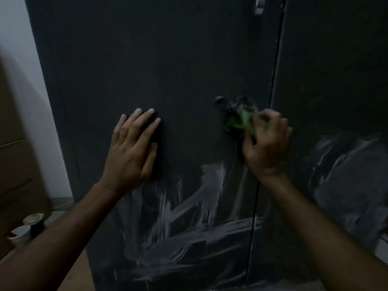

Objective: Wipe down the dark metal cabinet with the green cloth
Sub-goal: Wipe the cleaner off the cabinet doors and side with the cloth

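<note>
- The dark metal cabinet (pixel 168 59) fills the view, two doors meeting at a thin vertical seam (pixel 275 80) right of centre.
- Left hand (pixel 134 148) lies flat on the left door, fingers straight and slightly spread, palm pressed to the metal, holding nothing.
- Right hand (pixel 266 143) is up by the seam, fingers curled round the green cloth (pixel 241 120), bunched tight against the door; the hand is blurred.
- The cloth sits on the left door's right edge, just beside the seam, level with the left hand's fingertips.
- Pale wet streaks (pixel 201 206) sweep across the lower part of the left door, below both hands; more smears (pixel 346 175) show on the right door.
- A silver handle (pixel 259 6) glints at the top edge.
- Down at the lower left, on the floor, a few small cups (pixel 27 225) stand beside a white wall (pixel 31 70).
</note>
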